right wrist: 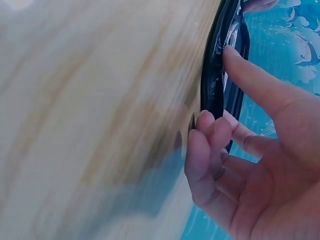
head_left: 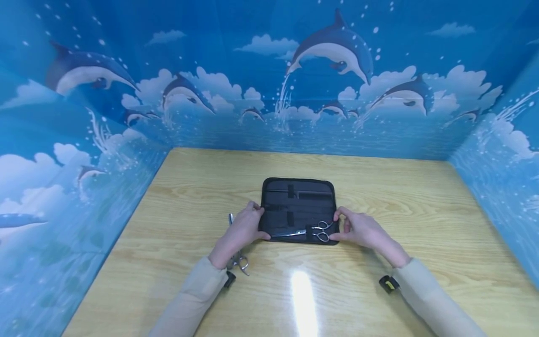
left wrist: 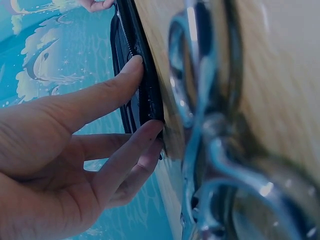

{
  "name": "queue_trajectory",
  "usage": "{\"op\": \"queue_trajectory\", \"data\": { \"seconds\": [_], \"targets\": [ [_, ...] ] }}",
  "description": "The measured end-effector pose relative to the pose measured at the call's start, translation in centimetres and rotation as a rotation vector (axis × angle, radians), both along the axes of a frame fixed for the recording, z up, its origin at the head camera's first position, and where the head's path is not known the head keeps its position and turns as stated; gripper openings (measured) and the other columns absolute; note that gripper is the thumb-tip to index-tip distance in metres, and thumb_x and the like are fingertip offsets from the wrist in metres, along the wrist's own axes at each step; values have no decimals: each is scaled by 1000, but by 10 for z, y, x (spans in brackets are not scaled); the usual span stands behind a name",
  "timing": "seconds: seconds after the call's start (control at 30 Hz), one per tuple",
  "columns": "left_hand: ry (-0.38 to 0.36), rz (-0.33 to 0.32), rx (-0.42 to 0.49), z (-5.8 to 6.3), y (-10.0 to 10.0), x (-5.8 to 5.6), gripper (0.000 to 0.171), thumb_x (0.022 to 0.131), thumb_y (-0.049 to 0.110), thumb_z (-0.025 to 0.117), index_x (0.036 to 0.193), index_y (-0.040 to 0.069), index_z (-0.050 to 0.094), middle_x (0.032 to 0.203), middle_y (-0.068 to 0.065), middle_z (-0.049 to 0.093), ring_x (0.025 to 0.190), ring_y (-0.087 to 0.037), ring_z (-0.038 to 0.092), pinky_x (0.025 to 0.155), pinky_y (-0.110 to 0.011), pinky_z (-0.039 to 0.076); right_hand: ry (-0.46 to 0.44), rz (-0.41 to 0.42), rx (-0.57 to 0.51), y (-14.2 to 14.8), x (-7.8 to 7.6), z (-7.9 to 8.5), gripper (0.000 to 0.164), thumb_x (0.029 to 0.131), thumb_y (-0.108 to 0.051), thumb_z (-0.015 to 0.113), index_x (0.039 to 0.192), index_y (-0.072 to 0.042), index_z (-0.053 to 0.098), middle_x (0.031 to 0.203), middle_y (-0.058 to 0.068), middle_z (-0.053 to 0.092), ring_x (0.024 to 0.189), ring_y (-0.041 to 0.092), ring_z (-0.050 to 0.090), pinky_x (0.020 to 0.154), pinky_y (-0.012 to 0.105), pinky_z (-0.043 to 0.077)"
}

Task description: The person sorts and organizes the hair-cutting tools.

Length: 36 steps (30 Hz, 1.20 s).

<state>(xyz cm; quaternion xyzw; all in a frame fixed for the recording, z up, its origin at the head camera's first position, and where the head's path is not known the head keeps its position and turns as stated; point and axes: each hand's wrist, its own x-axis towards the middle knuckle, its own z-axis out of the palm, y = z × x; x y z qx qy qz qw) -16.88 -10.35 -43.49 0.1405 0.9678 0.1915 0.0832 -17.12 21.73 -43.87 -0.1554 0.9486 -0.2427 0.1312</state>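
Observation:
A black zip-edged tool case [head_left: 275,217] lies spread out on the wooden table. Tucked inside it are silver scissors [head_left: 294,232] along the near side and a dark comb [head_left: 315,196] farther back. My left hand [head_left: 242,229] grips the case's left edge, thumb on the zipper rim and fingers at the side and corner. At the right edge, my right hand [head_left: 367,229] pinches the case between thumb and curled fingers. Another pair of silver scissors [left wrist: 215,125] lies on the table beside my left wrist; in the head view the forearm partly covers it.
The table [head_left: 404,201] has light wood grain and a bright glare patch near the front. Blue dolphin-print sheeting [head_left: 219,121] rises along its back and both sides. Dark devices [head_left: 388,283] are strapped at both wrists.

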Motion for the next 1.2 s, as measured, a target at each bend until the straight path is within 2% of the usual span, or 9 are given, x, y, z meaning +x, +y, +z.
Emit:
{"op": "queue_trajectory", "data": {
  "seconds": [0.23, 0.6, 0.9, 1.2],
  "targets": [
    [6, 2, 1, 0, 0, 0, 83, 75, 28, 90, 138, -11, 54, 137, -23, 53, 123, -36, 58, 106, -45, 49, 69, 5, -30, -2, 3, -3, 43, 86, -36, 81, 116, -10, 63, 73, -6, 60, 62, 10, 51, 60, 29, 44],
    [-15, 6, 19, 0, -1, -1, 83, 74, 29, 91, 139, -9, 54, 138, -23, 52, 122, -36, 58, 106, -45, 49, 87, 25, -31, -6, 4, -5, 50, 80, -34, 86, 117, -11, 64, 73, -8, 57, 62, 9, 48, 61, 28, 41],
    [-61, 29, 26, 2, -1, -1, 90, 70, 31, 94, 141, -6, 53, 140, -22, 50, 122, -37, 58, 106, -46, 49, 82, 20, -6, -10, 4, -6, 48, 80, -40, 86, 117, -15, 66, 72, -9, 56, 61, 9, 47, 56, 26, 38],
    [-40, 24, 38, 0, -3, -2, 90, 69, 30, 95, 139, -7, 54, 138, -23, 51, 121, -38, 59, 105, -46, 49, 108, 14, 10, -10, 4, -6, 46, 77, -42, 87, 110, -15, 69, 70, -9, 55, 58, 8, 46, 54, 24, 38]
  ]
}}
